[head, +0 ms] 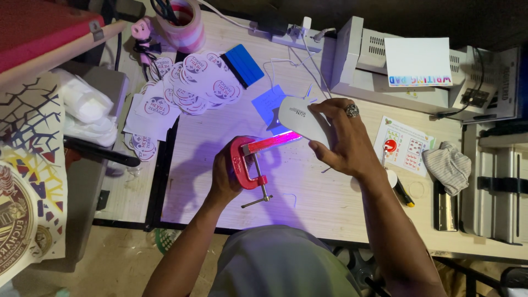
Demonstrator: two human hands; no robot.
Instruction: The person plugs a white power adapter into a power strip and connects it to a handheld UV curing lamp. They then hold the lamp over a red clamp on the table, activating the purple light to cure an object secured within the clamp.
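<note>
Left hand (223,179) is gripping a red C-clamp (248,165), fingers closed round its frame, at counter (319,203) centre. Right hand (344,140) is holding a white UV lamp (301,118) at the clamp's 2 o'clock, shining violet on the clamped piece. Curing appears underway; clamp not yet released.

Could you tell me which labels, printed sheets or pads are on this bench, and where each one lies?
Round stickers: heap at upper left, white with red and blue print.
Writing pad: on the grey machine, white, rectangular, colourful strip.
Printed card: right of the right hand, white, small coloured pictures.
Blue note: under the white lamp.
</note>
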